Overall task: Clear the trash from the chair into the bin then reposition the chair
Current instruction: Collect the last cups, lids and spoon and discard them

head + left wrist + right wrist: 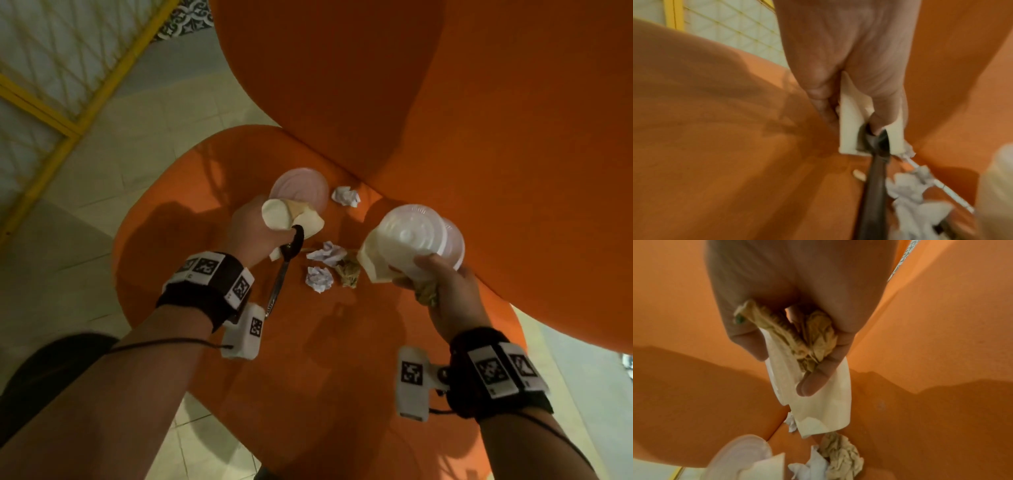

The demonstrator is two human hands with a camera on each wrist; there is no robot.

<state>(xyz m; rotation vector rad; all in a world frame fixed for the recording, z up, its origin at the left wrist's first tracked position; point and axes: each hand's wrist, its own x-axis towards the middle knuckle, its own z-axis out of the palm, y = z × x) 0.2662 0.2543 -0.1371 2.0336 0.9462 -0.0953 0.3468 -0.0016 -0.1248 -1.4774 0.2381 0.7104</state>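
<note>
An orange chair (178, 212) fills the head view, its seat strewn with trash. My left hand (253, 222) grips pieces of white foam cup (277, 214) and a metal spoon (279, 277) that hangs down; the left wrist view shows the foam (849, 129) and the spoon (875, 186) in my fingers. My right hand (442, 277) holds stacked white foam plates (407, 236) and a crumpled brown napkin (426, 294), seen in the right wrist view as napkin (813, 340) against foam (824, 410). On the seat lie a plastic lid (301, 188), white paper balls (320, 277) and another brown napkin (347, 270).
The chair's tall orange backrest (445, 102) rises behind the seat. Pale floor tiles (102, 164) lie to the left, with a yellow-framed mesh screen (51, 102) beyond. No bin is in view.
</note>
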